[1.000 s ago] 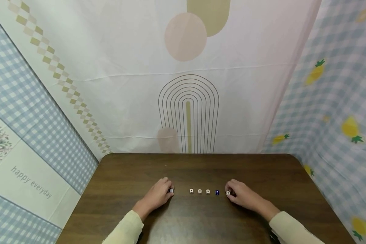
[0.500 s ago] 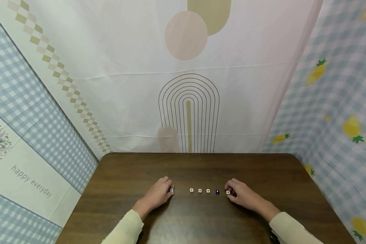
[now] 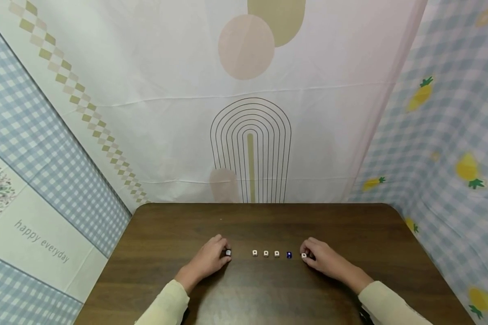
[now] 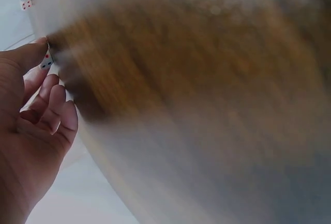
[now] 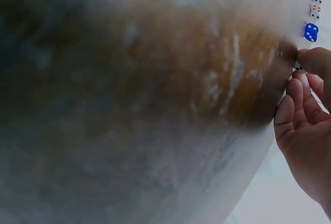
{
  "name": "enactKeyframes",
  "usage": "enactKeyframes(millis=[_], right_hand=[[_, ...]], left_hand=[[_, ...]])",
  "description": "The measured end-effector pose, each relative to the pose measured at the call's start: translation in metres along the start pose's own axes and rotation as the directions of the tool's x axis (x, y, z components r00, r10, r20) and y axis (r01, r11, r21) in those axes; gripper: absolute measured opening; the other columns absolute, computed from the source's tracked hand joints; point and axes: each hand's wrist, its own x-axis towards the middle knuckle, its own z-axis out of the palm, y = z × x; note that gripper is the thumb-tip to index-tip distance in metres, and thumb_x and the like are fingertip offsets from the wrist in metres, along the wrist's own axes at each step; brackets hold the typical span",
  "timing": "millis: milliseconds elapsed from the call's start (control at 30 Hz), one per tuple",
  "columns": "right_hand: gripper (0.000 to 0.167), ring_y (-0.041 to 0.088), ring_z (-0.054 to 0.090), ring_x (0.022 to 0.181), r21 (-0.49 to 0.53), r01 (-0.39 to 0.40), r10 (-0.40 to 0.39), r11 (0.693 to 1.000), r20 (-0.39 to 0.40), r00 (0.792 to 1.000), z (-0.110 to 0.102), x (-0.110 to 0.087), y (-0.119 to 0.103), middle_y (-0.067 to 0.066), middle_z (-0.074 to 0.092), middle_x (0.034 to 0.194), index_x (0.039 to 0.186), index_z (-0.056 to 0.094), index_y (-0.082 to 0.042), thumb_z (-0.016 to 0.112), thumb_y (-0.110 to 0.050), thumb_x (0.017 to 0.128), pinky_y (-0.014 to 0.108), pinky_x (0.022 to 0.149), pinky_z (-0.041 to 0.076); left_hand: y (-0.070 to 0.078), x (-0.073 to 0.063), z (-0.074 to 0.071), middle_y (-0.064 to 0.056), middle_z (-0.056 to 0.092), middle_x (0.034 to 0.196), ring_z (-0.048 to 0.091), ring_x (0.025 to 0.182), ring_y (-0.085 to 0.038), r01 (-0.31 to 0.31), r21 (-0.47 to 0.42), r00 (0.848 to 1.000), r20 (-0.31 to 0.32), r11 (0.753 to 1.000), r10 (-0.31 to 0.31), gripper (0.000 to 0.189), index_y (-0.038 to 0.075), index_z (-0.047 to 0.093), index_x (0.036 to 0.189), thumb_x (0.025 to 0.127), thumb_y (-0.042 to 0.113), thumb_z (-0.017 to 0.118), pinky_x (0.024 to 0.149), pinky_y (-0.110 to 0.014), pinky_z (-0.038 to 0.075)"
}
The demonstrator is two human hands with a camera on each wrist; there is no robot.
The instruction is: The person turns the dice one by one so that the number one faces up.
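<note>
On the brown wooden table, my left hand (image 3: 208, 257) pinches a white die (image 3: 228, 253) between thumb and finger. The left wrist view shows that die (image 4: 46, 61) with red and dark pips. To the right, my right hand (image 3: 323, 257) pinches another white die (image 3: 303, 255), mostly covered by fingertips in the right wrist view. Between the hands stands a row of dice: a white die (image 3: 255, 253), a second white die (image 3: 266, 253), a third white die (image 3: 277, 254) and a blue die (image 3: 289, 255). A wider gap separates the left-hand die from this row.
The dark wooden table (image 3: 244, 289) has rounded far corners. A white cloth (image 3: 179, 144) with arch and circle prints hangs behind it. Blue checked cloths hang at both sides, the right cloth (image 3: 439, 135) printed with pineapples.
</note>
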Motion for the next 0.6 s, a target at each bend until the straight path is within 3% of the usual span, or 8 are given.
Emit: enactKeyframes(millis=[333, 600], right_hand=[[0.013, 0.002, 0.053, 0.08, 0.006, -0.007, 0.007, 1.0, 0.004, 1.0, 0.0007, 0.0, 0.0005, -0.006, 0.055, 0.091, 0.095, 0.063, -0.015, 0.073, -0.007, 0.095, 0.024, 0.068, 0.049], [0.013, 0.002, 0.053, 0.08, 0.005, -0.015, 0.015, 1.0, -0.001, 1.0, 0.0016, 0.0004, 0.0017, -0.006, 0.055, 0.09, 0.095, 0.063, -0.016, 0.074, -0.008, 0.094, 0.024, 0.068, 0.049]], left_hand=[[0.0022, -0.0029, 0.0, 0.005, 0.055, 0.099, 0.057, 0.088, -0.009, 0.041, -0.105, 0.999, 0.016, 0.994, -0.039, 0.017, 0.013, 0.066, 0.103, 0.093, 0.017, 0.079, 0.078, -0.032, 0.054], [0.0005, -0.0024, -0.0001, 0.003, 0.057, 0.094, 0.06, 0.086, -0.011, -0.009, -0.107, 1.0, -0.021, 0.994, 0.007, 0.013, 0.012, 0.066, 0.097, 0.092, 0.007, 0.077, 0.074, -0.03, 0.055]])
